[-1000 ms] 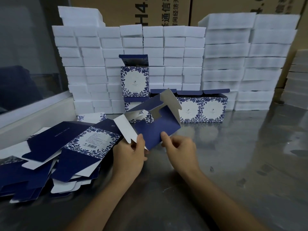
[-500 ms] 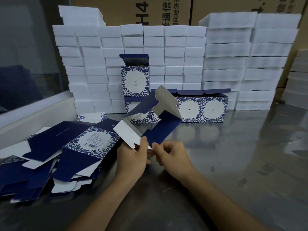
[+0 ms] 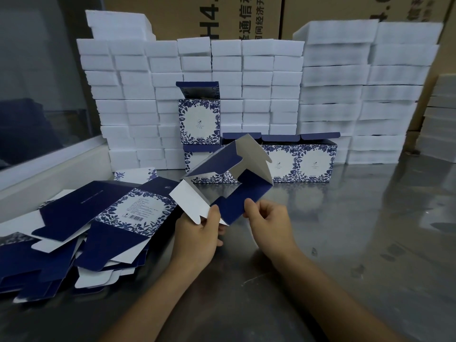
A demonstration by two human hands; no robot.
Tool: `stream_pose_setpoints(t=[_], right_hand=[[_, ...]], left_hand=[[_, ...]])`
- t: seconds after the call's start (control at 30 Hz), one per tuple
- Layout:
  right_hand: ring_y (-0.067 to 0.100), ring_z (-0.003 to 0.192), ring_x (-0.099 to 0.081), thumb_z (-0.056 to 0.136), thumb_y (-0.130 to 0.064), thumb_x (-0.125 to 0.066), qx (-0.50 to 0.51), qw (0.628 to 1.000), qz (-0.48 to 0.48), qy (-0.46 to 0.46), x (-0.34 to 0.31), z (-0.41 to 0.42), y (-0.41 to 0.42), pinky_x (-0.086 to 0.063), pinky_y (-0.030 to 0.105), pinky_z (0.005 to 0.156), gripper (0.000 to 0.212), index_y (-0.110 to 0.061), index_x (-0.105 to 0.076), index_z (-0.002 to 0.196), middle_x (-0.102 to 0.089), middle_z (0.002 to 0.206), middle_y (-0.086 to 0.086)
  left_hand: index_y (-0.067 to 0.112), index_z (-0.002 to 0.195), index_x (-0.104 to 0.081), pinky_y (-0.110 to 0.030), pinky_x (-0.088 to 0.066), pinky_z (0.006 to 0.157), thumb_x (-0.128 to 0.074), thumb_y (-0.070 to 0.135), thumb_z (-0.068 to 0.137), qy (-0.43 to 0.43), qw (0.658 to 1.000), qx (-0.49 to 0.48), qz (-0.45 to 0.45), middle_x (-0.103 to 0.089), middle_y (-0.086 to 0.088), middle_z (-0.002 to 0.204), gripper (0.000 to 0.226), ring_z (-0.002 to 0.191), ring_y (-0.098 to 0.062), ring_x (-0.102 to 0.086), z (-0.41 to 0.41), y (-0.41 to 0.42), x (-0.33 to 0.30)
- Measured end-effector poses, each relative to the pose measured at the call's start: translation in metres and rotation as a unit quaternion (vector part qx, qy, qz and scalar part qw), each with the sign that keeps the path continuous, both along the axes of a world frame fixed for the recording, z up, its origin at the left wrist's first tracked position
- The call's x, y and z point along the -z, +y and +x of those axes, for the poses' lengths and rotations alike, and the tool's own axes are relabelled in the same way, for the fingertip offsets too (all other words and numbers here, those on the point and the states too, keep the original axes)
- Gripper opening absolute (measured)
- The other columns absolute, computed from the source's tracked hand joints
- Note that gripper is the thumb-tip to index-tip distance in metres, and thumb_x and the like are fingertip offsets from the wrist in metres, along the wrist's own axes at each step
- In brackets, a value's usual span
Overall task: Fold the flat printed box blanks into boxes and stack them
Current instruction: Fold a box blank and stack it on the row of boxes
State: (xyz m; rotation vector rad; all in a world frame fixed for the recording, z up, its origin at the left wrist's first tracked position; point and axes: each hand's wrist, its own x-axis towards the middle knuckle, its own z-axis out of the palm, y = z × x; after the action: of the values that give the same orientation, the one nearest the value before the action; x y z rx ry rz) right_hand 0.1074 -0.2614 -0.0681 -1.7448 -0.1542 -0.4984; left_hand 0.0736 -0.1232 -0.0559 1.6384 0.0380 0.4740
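Note:
A half-opened navy and white box blank (image 3: 237, 191) is held up above the steel table, its flaps spread apart. My left hand (image 3: 197, 238) grips its lower left corner, thumb on the front. My right hand (image 3: 267, 222) pinches the navy flap at the lower right edge. A heap of flat blanks (image 3: 81, 225) lies at the left. Folded boxes with floral print stand at the back: a row on the table (image 3: 298, 164) and one box (image 3: 198, 120) stacked on top at the left.
White foam blocks (image 3: 246, 77) are piled in tall stacks behind the boxes, with brown cartons behind them. A window ledge (image 3: 49, 164) runs along the left. The steel table (image 3: 357, 230) stretches to the right.
The blank has opened further and its flaps have spread. My right hand slid along the navy flap toward the left hand, then back out to the right edge.

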Motion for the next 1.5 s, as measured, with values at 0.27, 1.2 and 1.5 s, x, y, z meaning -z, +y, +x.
stream_pose_setpoints(t=[0.27, 1.2, 1.5], right_hand=[[0.013, 0.054, -0.043, 0.099, -0.037, -0.057, 0.026, 1.000, -0.002, -0.014, -0.001, -0.002, 0.000, -0.038, 0.032, 0.058, 0.052, 0.006, -0.057, 0.070, -0.049, 0.054, 0.009], [0.011, 0.114, -0.058, 0.099, -0.012, -0.051, 0.049, 0.992, 0.000, -0.113, -0.013, -0.006, -0.016, -0.051, 0.043, 0.097, 0.041, -0.034, -0.053, 0.134, -0.063, 0.123, -0.009], [-0.004, 0.132, -0.047, 0.094, -0.059, -0.039, -0.061, 0.990, -0.015, -0.125, -0.016, -0.014, -0.007, -0.040, 0.023, 0.110, 0.062, -0.026, -0.051, 0.144, -0.055, 0.141, -0.017]], left_hand=[[0.008, 0.066, -0.065, -0.013, -0.044, 0.043, -0.058, 0.016, 0.096, 0.007, 1.000, -0.003, 0.022, -0.067, 0.004, 0.054, 0.031, 0.044, -0.006, -0.060, -0.002, 0.003, -0.003], [0.026, 0.074, -0.042, -0.027, -0.033, 0.052, -0.066, 0.011, 0.076, -0.089, 0.968, -0.091, 0.215, -0.053, 0.006, 0.064, 0.028, 0.060, -0.006, -0.053, 0.002, 0.017, 0.001], [0.044, 0.138, -0.037, -0.026, -0.044, 0.092, -0.069, 0.017, 0.082, -0.165, 0.970, -0.054, 0.170, -0.047, 0.013, 0.128, 0.070, 0.111, 0.005, -0.049, 0.002, 0.019, -0.005]])
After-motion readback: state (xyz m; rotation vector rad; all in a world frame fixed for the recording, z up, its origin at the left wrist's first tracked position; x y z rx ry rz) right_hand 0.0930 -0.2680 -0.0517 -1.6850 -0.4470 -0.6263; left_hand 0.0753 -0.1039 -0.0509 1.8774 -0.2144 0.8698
